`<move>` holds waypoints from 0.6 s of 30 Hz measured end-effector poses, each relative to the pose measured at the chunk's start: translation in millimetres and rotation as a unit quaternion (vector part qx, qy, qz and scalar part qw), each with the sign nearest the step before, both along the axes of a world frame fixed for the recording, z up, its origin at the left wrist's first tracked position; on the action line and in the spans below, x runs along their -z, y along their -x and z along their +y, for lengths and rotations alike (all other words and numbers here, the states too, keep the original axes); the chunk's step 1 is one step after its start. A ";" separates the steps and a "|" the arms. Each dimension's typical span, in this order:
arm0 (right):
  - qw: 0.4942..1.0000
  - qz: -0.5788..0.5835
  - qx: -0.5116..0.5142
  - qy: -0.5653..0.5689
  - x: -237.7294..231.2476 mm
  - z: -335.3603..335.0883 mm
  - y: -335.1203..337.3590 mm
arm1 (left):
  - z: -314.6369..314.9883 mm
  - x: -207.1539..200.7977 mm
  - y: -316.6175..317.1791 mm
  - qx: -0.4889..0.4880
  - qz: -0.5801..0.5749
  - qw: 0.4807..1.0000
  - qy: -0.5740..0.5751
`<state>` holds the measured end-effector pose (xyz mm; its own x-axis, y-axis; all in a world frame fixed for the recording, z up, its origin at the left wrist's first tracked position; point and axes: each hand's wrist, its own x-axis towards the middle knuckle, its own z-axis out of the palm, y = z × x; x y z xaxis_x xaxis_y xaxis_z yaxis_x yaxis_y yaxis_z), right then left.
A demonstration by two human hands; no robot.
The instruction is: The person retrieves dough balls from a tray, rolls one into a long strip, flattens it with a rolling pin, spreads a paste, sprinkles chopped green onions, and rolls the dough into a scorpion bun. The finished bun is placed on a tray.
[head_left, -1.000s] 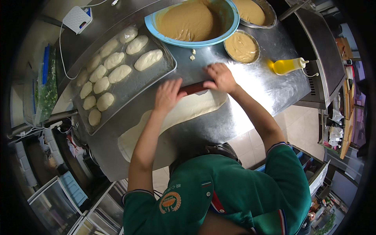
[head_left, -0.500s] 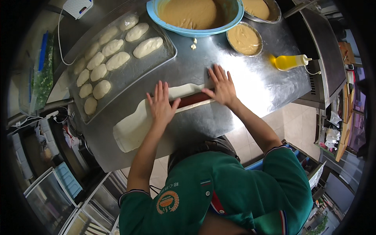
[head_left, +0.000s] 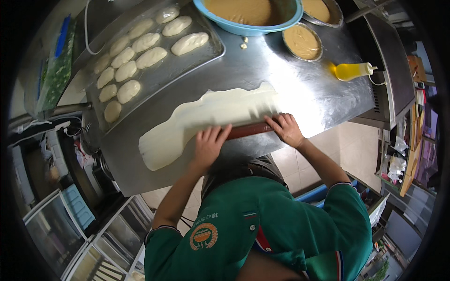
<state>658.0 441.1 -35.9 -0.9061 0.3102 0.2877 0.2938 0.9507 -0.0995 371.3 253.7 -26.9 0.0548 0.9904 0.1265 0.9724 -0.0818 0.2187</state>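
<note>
A long, thin sheet of pale dough (head_left: 187, 119) lies spread on the metal table, wavy along its far edge. Along its near right side rests a reddish-brown rolling pin (head_left: 248, 130), close to the table's front edge. My left hand (head_left: 209, 146) is curled over the pin's left end, its fingertips bent down. At the other end, my right hand (head_left: 287, 129) has its fingers bent over the wood. Both palms hide the tips of the pin.
A metal tray (head_left: 187, 72) of oval dough pieces stands at the far left. Beyond the sheet are a blue basin (head_left: 248, 31) of tan paste, a round bowl (head_left: 303, 43) of similar paste, and a yellow oil squeeze bottle (head_left: 351, 71). Dough scraps (head_left: 243, 46) lie below the basin.
Both hands and the rolling pin have come back toward me, to the dough's near edge. My fingers were stretched flat and now curl over the pin. More of the sheet shows spread out.
</note>
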 end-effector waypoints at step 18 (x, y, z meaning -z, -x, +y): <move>0.962 -0.231 -0.127 0.073 2.6 -52.0 102.6 | -110.3 26.3 40.0 -0.173 -0.062 0.980 -0.081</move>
